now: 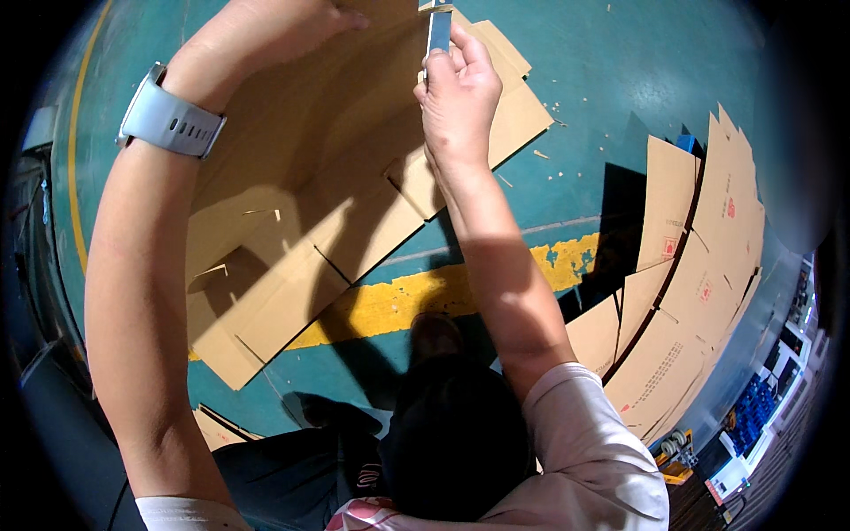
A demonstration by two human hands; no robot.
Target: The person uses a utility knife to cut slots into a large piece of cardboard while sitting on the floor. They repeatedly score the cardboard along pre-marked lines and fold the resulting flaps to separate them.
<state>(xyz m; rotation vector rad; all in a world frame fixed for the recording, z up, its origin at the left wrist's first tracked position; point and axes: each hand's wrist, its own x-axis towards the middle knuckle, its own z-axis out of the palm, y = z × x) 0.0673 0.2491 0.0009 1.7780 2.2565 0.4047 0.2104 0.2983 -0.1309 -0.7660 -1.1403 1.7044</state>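
Our right hand [462, 99] clamps a slim tool [438, 34]; what our left hand [288, 25], set apart, grips we cannot tell. The cardboard [323, 133] below both seems light, stiff, best edge-held

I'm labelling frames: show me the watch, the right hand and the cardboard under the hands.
Watch [174, 120], head view: strap.
Right hand [459, 102], head view: below the thumb.
Cardboard [305, 159], head view: shaded middle.
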